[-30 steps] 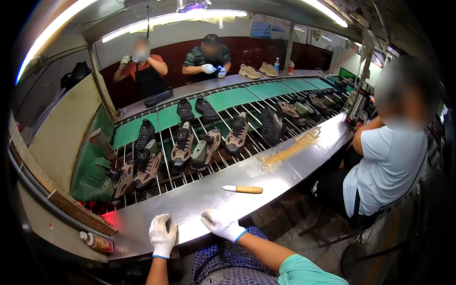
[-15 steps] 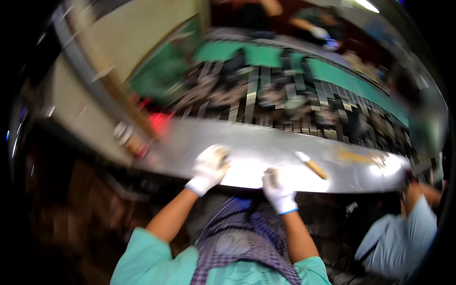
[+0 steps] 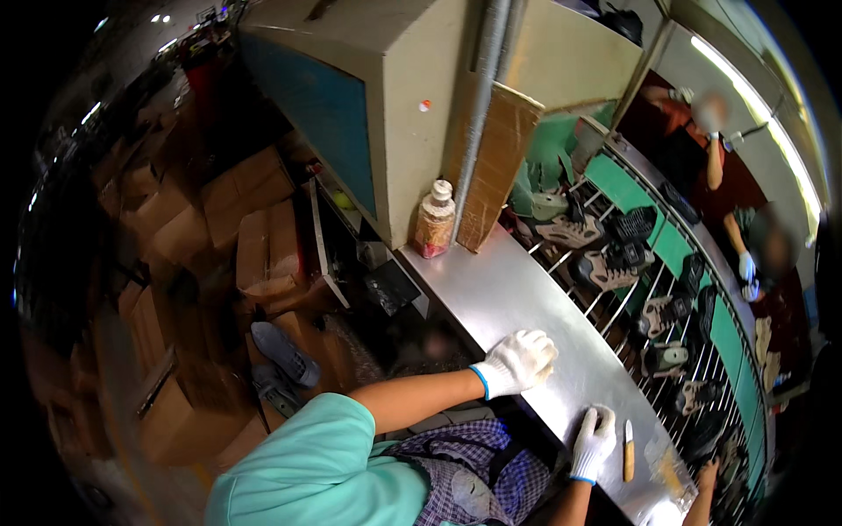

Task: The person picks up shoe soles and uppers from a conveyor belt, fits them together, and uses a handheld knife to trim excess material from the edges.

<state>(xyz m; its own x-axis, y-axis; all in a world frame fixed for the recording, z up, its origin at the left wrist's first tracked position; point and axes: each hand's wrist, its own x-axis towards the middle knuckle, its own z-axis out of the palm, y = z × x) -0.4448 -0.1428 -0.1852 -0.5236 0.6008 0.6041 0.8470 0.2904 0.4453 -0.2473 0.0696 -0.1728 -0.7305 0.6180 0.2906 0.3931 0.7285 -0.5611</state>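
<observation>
Both my hands wear white knit gloves with blue cuffs and rest on a narrow metal table (image 3: 474, 294). My left hand (image 3: 517, 361) lies on the tabletop with its fingers curled in, and no object shows in it. Closer to the lower right, my right hand (image 3: 594, 443) rests by the table's near edge. Its fingers are bent but apart, holding nothing. Just right of it lies a small knife (image 3: 629, 456) with a wooden handle, not touched. A yellowish smear or scrap (image 3: 664, 467) is on the metal beyond the knife.
A white-capped bottle (image 3: 435, 221) stands at the table's far end, beside a metal post (image 3: 481, 123) and cardboard sheet (image 3: 500, 167). Shoes (image 3: 605, 270) sit on a rod conveyor (image 3: 618, 311) along the right. Two people work across it; another person's hand (image 3: 706, 478) is lower right. Cardboard boxes (image 3: 267, 245) fill the left.
My view has swung to the left, bringing in the boxes and the cabinet, and the blur has gone. Both hands are still on the table, and the knife still lies beside my right hand.
</observation>
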